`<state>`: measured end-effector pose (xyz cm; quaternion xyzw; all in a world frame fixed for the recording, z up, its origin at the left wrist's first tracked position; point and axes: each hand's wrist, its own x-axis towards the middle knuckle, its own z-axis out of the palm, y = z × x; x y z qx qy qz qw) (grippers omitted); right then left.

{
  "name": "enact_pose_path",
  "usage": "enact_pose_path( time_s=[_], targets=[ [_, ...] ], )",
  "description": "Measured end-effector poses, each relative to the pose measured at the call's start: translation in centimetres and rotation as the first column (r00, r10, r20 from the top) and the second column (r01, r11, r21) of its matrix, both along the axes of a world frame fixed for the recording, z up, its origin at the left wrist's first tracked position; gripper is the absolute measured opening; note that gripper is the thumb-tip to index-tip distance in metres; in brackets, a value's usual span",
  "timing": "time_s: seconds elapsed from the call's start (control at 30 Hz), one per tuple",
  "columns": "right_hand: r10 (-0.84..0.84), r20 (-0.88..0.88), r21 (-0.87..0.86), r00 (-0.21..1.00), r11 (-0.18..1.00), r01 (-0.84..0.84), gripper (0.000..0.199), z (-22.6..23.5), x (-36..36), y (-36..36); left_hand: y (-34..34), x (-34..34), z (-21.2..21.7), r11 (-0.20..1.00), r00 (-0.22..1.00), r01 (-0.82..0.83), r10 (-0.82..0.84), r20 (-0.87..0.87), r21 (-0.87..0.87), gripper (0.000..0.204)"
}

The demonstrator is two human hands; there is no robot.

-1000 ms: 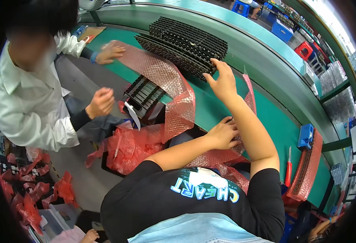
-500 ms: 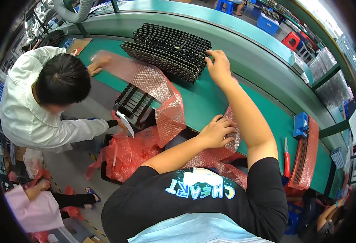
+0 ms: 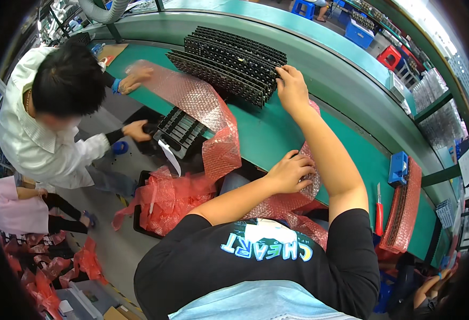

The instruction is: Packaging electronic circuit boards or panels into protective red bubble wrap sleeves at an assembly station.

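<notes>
A row of thin black perforated panels [image 3: 229,61] stands on edge, close together, at the far side of the green bench. At the row's right end, my right hand [image 3: 293,88] pinches a panel's edge between thumb and fingers. Nearer to me, my left hand [image 3: 289,173] curls its fingers over a pink bubble wrap strip [image 3: 293,202] at the bench's front edge. That strip drops toward my lap, and part of it runs up behind my right forearm. A second pink bubble wrap sheet [image 3: 215,114] lies left of the panels and hangs over the bench edge.
On the left a co-worker in white has one hand [image 3: 134,80] by the wrap and another near a slotted black box [image 3: 181,130]. A bin [image 3: 138,216] holds pink wrap. At right lie a red-handled knife [image 3: 379,210], a blue block [image 3: 398,168] and a wrapped bundle [image 3: 402,205].
The co-worker's lower hand has left the white sheet and moved up beside the slotted box. My two hands keep their places while the view shifts slightly.
</notes>
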<state>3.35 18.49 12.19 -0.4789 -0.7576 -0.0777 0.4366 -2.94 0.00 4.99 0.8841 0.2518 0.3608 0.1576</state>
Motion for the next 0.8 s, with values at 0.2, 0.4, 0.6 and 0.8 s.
enact_pose_path(
  time_s=[0.2,0.4,0.6,0.8],
  targets=[
    [-0.079,0.107,0.099,0.991,0.993,0.068,0.040,-0.1,-0.9,-0.8,0.1,0.0,-0.1,1.000,1.000,-0.017,0.016,0.022,0.025,0.023],
    [-0.106,0.033,-0.122,0.994,0.986,0.110,0.042,-0.6,-0.3,-0.1,-0.1,0.1,0.4,1.000,0.999,-0.004,0.003,0.050,0.015,0.023],
    [-0.087,0.064,-0.047,0.994,0.995,0.090,0.040,-0.5,-0.7,-0.6,-0.2,0.0,0.4,1.000,0.999,-0.010,0.009,0.046,0.026,0.024],
    [-0.087,0.153,0.050,0.984,0.996,0.080,0.037,0.1,-0.7,-1.9,-0.1,0.0,0.4,1.000,0.999,-0.014,0.013,0.048,0.021,0.023]
  ],
)
